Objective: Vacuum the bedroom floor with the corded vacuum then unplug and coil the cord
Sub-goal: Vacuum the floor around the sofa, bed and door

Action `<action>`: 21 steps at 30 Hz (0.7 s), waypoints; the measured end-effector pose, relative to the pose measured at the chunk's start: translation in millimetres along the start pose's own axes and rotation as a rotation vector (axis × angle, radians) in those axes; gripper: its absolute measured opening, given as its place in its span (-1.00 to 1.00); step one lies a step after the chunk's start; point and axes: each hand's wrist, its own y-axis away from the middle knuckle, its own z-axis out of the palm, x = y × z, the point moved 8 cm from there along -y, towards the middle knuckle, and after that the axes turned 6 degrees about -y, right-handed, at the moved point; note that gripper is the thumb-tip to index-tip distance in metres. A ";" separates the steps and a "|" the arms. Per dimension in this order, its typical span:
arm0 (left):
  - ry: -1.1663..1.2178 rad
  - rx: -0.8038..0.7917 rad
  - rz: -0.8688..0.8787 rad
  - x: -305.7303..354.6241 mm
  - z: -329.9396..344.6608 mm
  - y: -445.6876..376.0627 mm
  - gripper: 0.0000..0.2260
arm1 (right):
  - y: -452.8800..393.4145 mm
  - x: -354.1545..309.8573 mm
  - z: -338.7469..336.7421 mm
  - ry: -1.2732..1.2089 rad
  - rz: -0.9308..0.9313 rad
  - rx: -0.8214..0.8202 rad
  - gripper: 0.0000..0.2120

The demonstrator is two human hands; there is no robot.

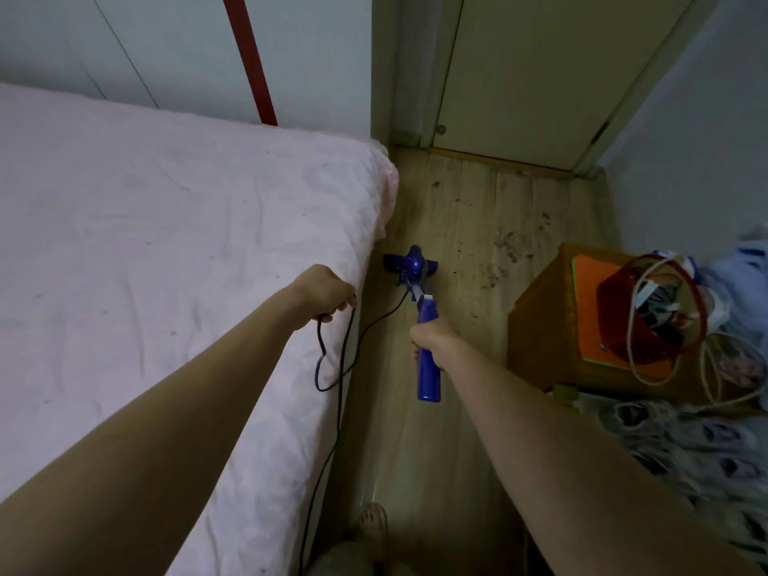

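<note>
While dark crumbs dot the wood floor (478,226) beside the bed (166,243), right hand (430,336) grips the vacuum (428,367), left hand (326,293) pinches the cord (332,367); plug unseen.

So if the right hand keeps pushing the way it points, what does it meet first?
Probably bare wooden floor scattered with dark debris; the right hand drives the blue vacuum toward the cream door. Depth is uncertain.

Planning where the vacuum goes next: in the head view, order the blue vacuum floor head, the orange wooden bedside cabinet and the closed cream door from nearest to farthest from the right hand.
From the right hand:
1. Blue vacuum floor head, just ahead, beside the bed.
2. Orange wooden bedside cabinet, to the right.
3. Closed cream door, at the far end.
</note>
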 end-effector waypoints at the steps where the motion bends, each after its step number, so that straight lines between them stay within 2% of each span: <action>1: -0.004 -0.005 0.005 2.6 -0.8 -6.3 -0.78 | -7.2 -6.6 -1.5 0.017 -0.012 0.014 -0.59; 7: -0.002 -0.057 0.008 -1.0 5.0 -43.7 -0.76 | -43.4 -27.3 3.3 0.136 -0.042 0.059 -0.56; 12: 0.003 -0.089 -0.004 -2.3 16.9 -49.6 -0.83 | -50.9 -20.5 -12.3 0.290 -0.070 0.078 -0.51; 17: -0.018 -0.106 0.032 23.0 27.0 -35.9 -0.83 | -27.3 -8.3 -43.1 0.342 -0.064 0.061 -0.55; 21: -0.039 -0.117 0.056 35.2 47.9 -7.3 -0.77 | 10.8 34.6 -63.7 0.407 -0.033 0.032 -0.54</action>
